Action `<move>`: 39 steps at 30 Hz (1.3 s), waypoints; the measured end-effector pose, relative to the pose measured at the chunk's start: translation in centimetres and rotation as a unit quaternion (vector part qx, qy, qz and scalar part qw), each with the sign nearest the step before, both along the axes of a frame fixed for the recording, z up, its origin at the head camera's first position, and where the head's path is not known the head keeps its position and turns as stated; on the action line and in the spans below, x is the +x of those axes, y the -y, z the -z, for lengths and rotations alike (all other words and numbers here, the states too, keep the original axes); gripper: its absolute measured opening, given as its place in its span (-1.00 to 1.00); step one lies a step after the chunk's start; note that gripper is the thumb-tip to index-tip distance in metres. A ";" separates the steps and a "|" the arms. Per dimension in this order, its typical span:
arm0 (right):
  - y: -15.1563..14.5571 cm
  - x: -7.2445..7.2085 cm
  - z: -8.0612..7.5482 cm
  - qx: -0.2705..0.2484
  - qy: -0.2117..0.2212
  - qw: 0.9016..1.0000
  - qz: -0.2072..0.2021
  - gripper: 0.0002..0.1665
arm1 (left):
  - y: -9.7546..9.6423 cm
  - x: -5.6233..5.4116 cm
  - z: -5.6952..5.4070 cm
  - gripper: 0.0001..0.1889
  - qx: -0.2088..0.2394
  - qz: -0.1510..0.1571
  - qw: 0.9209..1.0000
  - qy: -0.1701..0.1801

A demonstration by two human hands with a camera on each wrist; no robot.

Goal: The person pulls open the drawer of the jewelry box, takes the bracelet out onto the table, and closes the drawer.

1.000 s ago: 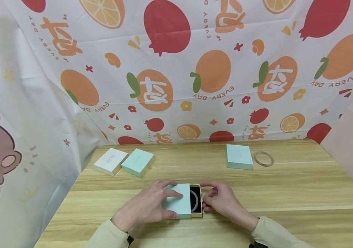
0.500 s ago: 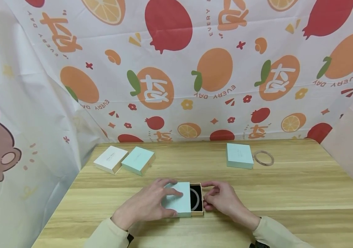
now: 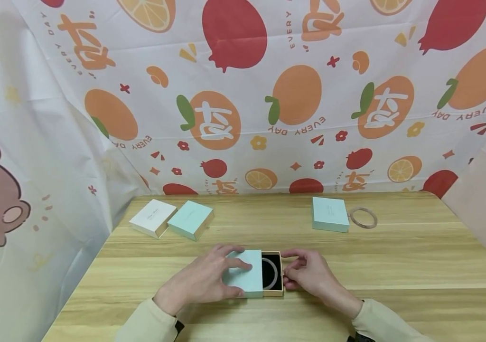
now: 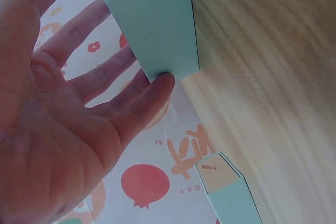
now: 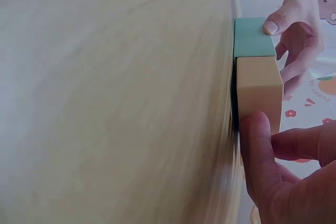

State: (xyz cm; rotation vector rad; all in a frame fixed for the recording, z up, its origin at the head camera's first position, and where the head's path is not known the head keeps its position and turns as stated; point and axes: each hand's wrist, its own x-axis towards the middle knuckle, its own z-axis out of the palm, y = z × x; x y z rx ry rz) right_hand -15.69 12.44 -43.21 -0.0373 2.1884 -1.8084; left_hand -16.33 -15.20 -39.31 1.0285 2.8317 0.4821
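A light green box sleeve (image 3: 249, 282) lies on the table in front of me, and its tan drawer (image 3: 274, 293) sticks partway out to the right. A pale bangle (image 3: 275, 274) rests on the drawer's black lining, its left part hidden under the sleeve. My left hand (image 3: 202, 280) grips the sleeve, thumb at the near edge and fingers over the top and far side. At the drawer's right end my right hand (image 3: 311, 275) pinches the drawer front, with fingertips against the tan end (image 5: 260, 87) in the right wrist view; any pull tab there is hidden.
A white box (image 3: 153, 217) and another light green box (image 3: 191, 219) stand at the back left of the wooden table (image 3: 397, 266). Farther right are a third green box (image 3: 330, 213) and a loose bangle (image 3: 363, 225). A fruit-print cloth (image 3: 243, 118) hangs behind.
My right hand has moved slightly right, and the drawer has slid farther out of the sleeve, showing more of the bangle. The left hand keeps its hold on the sleeve.
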 end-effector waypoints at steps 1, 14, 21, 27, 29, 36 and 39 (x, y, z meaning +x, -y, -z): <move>0.0 0.0 0.0 -0.002 0.001 1.000 0.001 -0.49 | 0.0 0.0 0.0 -0.52 0.000 0.000 1.000 0.000; -0.3 0.5 -0.2 -0.001 0.011 1.000 0.023 -0.46 | 0.0 0.0 0.1 -0.53 0.003 -0.002 1.000 0.000; -0.6 0.6 -0.1 0.003 0.013 0.999 0.034 -0.46 | 0.0 0.0 0.2 -0.53 0.004 0.003 1.000 -0.003; -1.1 0.7 0.0 0.004 0.014 0.999 0.037 -0.46 | 0.0 -0.1 0.3 -0.53 0.006 0.002 1.000 0.000; -1.2 0.7 0.0 0.003 0.014 0.999 0.038 -0.46 | 0.0 -0.1 0.3 -0.53 0.007 0.001 1.000 0.003; -1.9 0.7 0.2 0.003 0.013 0.999 0.039 -0.46 | 0.0 -0.1 0.3 -0.53 0.009 -0.002 1.000 0.006; -2.1 0.8 0.2 0.002 0.013 0.999 0.036 -0.46 | 0.0 -0.1 0.3 -0.53 0.010 -0.002 1.000 0.005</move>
